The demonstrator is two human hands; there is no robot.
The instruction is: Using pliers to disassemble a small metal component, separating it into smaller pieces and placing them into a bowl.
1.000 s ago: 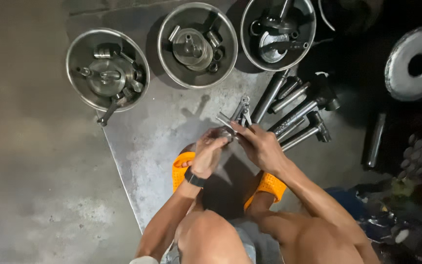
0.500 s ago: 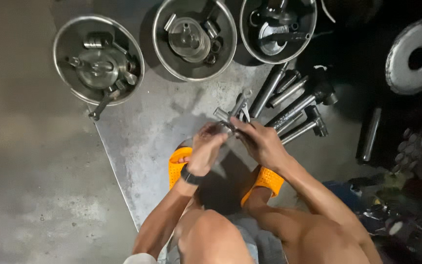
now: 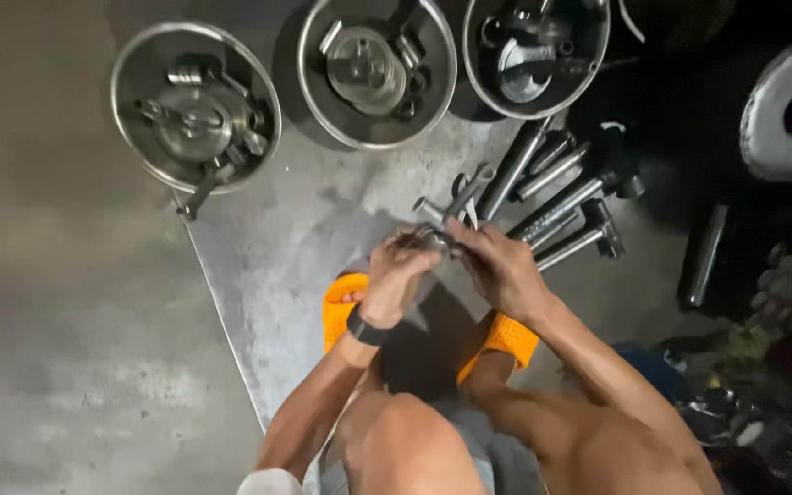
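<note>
A grey concrete floor (image 3: pixel 57 367) fills the frame, with a lighter metal sheet (image 3: pixel 277 266) lying on it under the person, who squats in orange sandals (image 3: pixel 343 307). At the centre of the frame, both hands meet on a small metal part (image 3: pixel 431 237), held just above the sheet. The left hand (image 3: pixel 394 280), a dark band at its wrist, has its fingers curled and pressed around the near end of the part. The right hand (image 3: pixel 499 269) closes on it from the other side, fingertips pinching it; what exactly the part is cannot be made out. Just beyond the hands, a few short metal pieces (image 3: pixel 463 191) lie on the sheet. To the right of them, a cluster of long steel rods (image 3: pixel 556 197) lies angled toward the upper right. Along the top of the frame stand three round metal bowls, each holding machine parts: the left bowl (image 3: pixel 130 69), the middle bowl (image 3: pixel 315 96) and the right bowl (image 3: pixel 593 55). In the upper right of the frame, well apart, sits a pale disc with a hole (image 3: pixel 776 115).
</note>
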